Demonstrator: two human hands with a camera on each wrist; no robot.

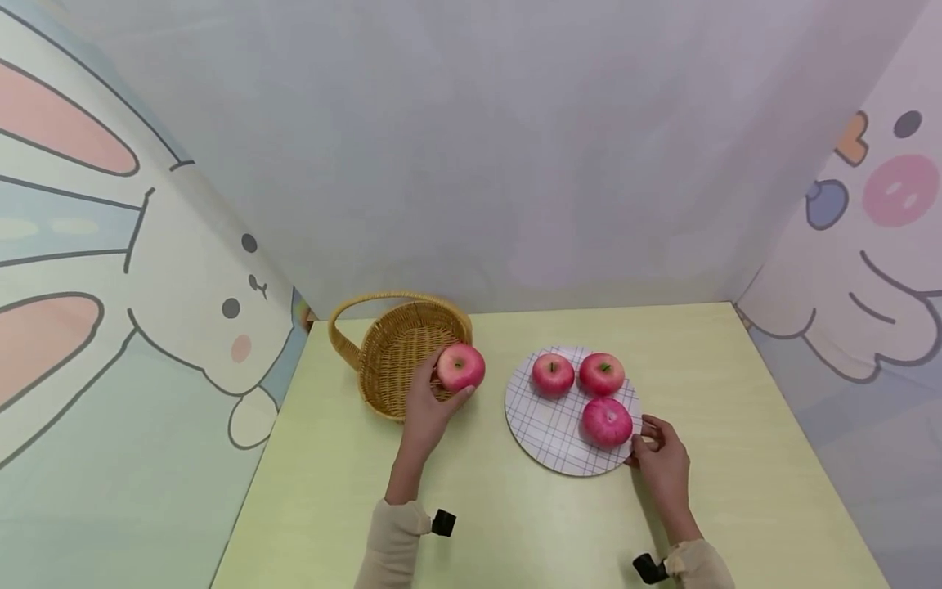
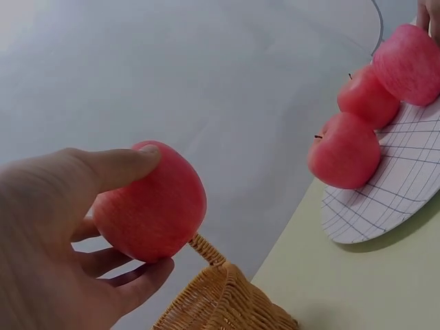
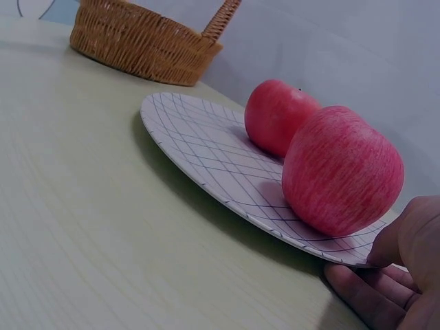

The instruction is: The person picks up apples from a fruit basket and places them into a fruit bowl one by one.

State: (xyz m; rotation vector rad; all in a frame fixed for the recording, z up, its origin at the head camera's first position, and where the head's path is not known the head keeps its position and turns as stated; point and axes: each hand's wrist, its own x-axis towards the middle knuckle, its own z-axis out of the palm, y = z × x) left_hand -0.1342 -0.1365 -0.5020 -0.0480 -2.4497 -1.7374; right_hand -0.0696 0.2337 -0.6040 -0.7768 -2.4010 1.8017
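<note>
My left hand (image 1: 428,413) grips a red apple (image 1: 461,367) over the right side of a wicker basket (image 1: 379,360). In the left wrist view, thumb and fingers curl round that apple (image 2: 155,206), above the basket's rim. On a round white checked plate (image 1: 545,433) sit three more apples: one at the back left (image 1: 553,375), one at the back right (image 1: 601,374) and a deeper pink one at the front (image 1: 607,422). At the plate's right edge, my right hand (image 1: 664,470) pinches the rim, with the thumb on top and fingers beneath, as the right wrist view shows.
All this stands on a pale yellow-green table (image 1: 493,523). A plain grey-white backdrop (image 1: 515,164) rises behind it. Side panels carry a cartoon rabbit (image 1: 199,270) at left and another cartoon figure (image 1: 883,245) at right. The basket's arched handle (image 1: 401,294) stands up at the back.
</note>
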